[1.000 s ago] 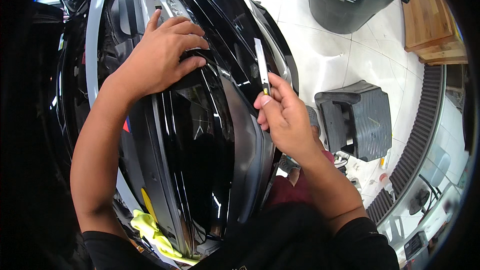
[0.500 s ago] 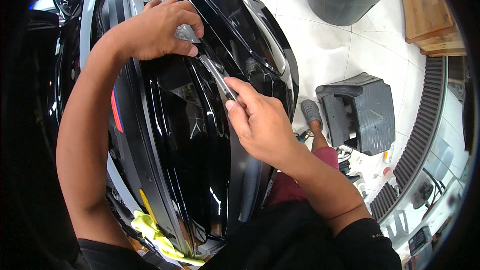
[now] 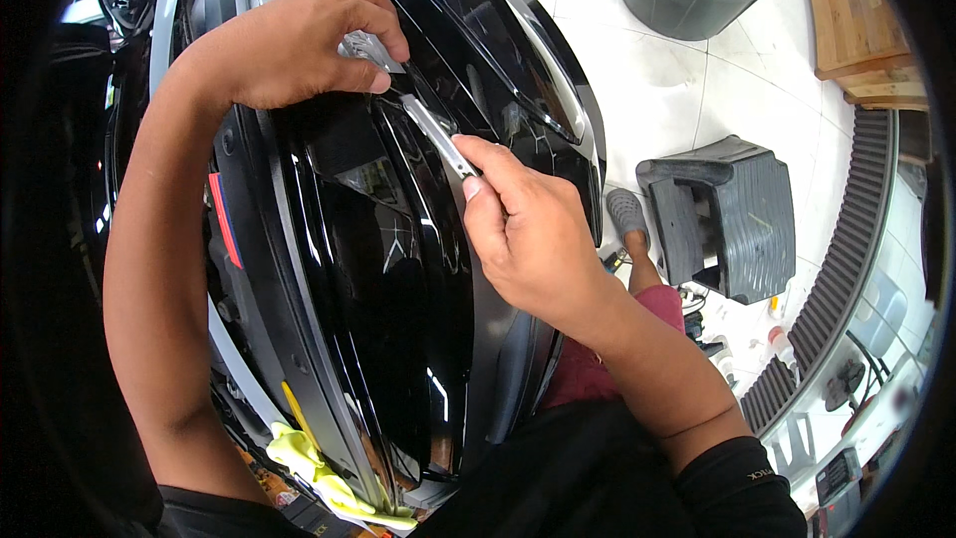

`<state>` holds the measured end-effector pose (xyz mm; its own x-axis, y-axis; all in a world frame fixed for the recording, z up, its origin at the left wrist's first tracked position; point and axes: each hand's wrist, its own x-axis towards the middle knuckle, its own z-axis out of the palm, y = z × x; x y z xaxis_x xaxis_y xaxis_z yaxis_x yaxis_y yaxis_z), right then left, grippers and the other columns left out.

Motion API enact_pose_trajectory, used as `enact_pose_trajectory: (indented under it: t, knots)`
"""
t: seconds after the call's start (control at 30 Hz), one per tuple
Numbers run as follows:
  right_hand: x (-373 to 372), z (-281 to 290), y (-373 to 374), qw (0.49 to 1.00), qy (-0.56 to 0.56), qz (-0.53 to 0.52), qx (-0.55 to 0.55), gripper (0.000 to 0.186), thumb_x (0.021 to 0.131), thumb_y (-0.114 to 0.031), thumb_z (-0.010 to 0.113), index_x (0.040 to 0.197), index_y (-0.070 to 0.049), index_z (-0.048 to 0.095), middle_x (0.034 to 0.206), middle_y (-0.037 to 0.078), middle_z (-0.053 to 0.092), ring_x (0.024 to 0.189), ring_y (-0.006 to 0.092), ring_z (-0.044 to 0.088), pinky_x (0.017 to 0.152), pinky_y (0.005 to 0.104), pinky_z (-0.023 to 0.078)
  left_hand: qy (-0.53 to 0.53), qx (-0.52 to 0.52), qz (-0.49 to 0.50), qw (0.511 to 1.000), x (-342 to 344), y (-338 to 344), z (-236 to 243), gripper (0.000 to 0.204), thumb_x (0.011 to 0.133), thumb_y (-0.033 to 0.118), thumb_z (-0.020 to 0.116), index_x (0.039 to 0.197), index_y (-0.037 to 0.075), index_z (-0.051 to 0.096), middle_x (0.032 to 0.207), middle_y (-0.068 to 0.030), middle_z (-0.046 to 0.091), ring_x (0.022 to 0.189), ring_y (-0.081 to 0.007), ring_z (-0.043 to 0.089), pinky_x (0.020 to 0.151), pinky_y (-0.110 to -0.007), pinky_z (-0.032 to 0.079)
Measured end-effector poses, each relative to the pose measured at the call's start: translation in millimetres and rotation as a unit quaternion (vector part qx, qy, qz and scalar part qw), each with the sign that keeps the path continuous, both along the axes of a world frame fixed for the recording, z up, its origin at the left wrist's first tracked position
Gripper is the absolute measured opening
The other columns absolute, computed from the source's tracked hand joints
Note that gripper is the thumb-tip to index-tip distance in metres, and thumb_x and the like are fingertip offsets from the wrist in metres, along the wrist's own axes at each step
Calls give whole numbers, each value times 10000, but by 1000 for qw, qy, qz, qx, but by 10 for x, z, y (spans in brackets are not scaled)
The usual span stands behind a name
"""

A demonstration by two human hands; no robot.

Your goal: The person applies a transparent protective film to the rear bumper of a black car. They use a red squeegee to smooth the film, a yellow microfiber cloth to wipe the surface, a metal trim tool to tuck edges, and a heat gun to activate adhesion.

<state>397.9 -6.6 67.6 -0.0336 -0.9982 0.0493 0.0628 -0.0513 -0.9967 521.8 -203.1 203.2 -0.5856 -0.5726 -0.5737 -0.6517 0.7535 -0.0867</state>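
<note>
My left hand (image 3: 334, 45) is curled at the upper part of the glossy black car panel (image 3: 349, 199), fingers and thumb bent around crumpled clear film (image 3: 363, 45); some fingertips are hidden. My right hand (image 3: 528, 239) grips a silver utility knife (image 3: 436, 137), pointed up and left along a panel seam, its tip beside my left thumb. A grey-blue strip (image 3: 162, 30) runs down the left side, and a red reflector (image 3: 225, 219) shows under my left forearm. A yellow plastic tool (image 3: 297, 408) and a pale yellow cloth (image 3: 294, 453) lie low on the panel.
To the right, a dark green bin (image 3: 687, 0), a black plastic step stool (image 3: 737, 229) and a wooden cabinet (image 3: 856, 15) stand on the white tiled floor (image 3: 747, 90). My foot in a grey clog (image 3: 625, 214) is beside the stool. Small bottles and cables lie lower right.
My left hand has moved up the panel. The knife has swung from upright at the panel's right onto the seam by my left thumb, and both hands have since shifted slightly upward.
</note>
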Motion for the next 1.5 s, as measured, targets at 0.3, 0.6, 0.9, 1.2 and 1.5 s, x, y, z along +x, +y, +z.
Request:
enact_pose_trajectory:
  t: [0.3,0.6,0.9,1.2,1.5]
  knots:
    - [25,19,-26,1000,19,13,-12,368,964,-55,562,1278,135,573,869,271,681,693,377,702,635,423,559,-2,-17,3,1000,21,22,-42,295,846,323,784,1058,119,752,1231,-76,622,1270,-279,542,1180,-489,353]
    - [34,71,-1,998,45,-2,-33,360,959,-37,587,1277,130,577,880,257,691,687,348,710,604,398,566,13,-9,0,1000,16,15,-37,298,844,314,788,1052,105,746,1203,-84,621,1255,-287,546,1170,-492,358]
    - [-32,109,-30,992,116,3,-51,319,949,-13,581,1245,100,621,881,249,691,719,352,697,648,394,552,7,-51,-13,999,39,62,-89,360,802,340,806,1060,104,723,1193,-83,614,1261,-300,536,1171,-499,356]
    - [-178,187,-146,976,189,49,-96,363,887,-68,644,1184,135,596,772,218,698,690,375,720,632,423,591,6,-58,-4,998,25,78,-103,354,788,353,798,1027,102,727,1176,-90,611,1248,-310,550,1172,-503,370]
    - [-180,183,-41,974,199,44,-100,358,884,-59,630,1194,117,597,767,218,693,679,377,711,614,432,577,8,-46,-12,999,16,61,-79,378,763,365,799,1026,104,724,1136,-88,620,1192,-317,573,1133,-500,417]
